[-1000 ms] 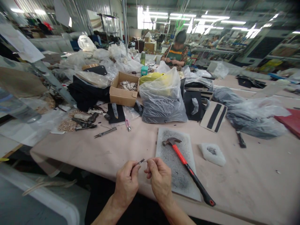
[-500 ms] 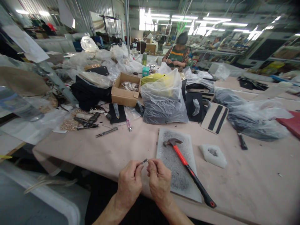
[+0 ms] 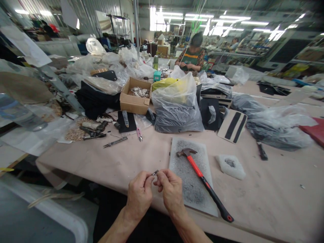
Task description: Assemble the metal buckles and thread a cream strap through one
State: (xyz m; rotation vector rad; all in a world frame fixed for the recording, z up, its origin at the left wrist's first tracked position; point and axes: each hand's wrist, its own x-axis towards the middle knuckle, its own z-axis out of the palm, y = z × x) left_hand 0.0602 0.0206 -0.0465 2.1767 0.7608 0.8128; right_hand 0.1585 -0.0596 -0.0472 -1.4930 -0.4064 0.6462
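Near the table's front edge, my left hand [image 3: 139,192] pinches a small dark metallic piece [image 3: 155,172] between thumb and forefinger. My right hand [image 3: 170,189] is closed beside it, its fingertips at the right end of that piece; whether they hold anything is too small to tell. Just right of my hands lies a speckled white slab [image 3: 188,185]. A claw hammer [image 3: 196,168] with a red and black handle rests across the slab, its head toward the far side and its handle end past the slab's near right corner.
White block [image 3: 230,167] right of the slab; pliers-like tool [image 3: 115,142] and pink snips [image 3: 139,134] at left. Behind stand a cardboard box [image 3: 134,105] and a filled plastic bag [image 3: 177,114]. A person [image 3: 191,60] sits across the table. Grey bin [image 3: 37,216] at lower left.
My right hand has shifted slightly left, closer to my left hand, and its fingertips now meet the small piece. The hammer and slab have stayed in place.
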